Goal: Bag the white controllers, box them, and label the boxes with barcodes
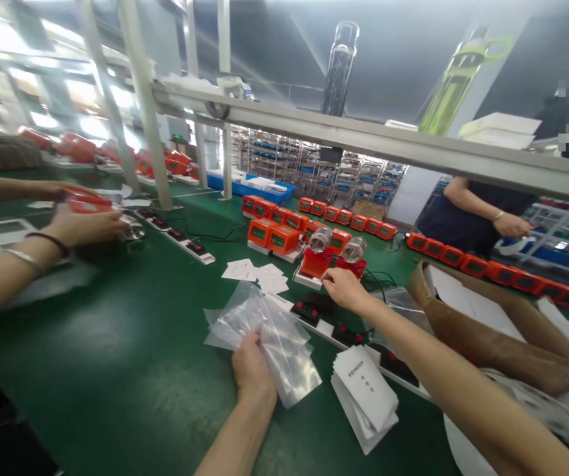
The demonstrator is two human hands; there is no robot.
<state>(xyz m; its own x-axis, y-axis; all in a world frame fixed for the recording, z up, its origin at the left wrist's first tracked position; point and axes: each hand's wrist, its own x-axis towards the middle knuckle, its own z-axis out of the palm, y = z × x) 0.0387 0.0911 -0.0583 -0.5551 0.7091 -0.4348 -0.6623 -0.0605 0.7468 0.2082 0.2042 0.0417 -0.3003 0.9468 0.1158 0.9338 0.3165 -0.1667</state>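
My left hand (253, 363) grips several clear plastic bags (284, 347), fanned out above the green bench. My right hand (346, 287) reaches forward with its fingers curled together at the front corner of a red-orange device (315, 263) on a white base. Whatever those fingertips pinch, if anything, is too small to make out. Two clear round glass-like parts (320, 239) stand on top of the nearest devices. Small white paper sheets (270, 277) lie just beyond the bags. A stack of printed white booklets (366, 390) rests below my right forearm.
Power strips with black plugs (347, 335) cross the bench under my right arm. A cardboard box (492, 337) stands at right. Orange devices (268, 233) line the back. At left, a co-worker's hands (83, 221) hold an orange device. Another person (482, 211) stands beyond the shelf beam (363, 135).
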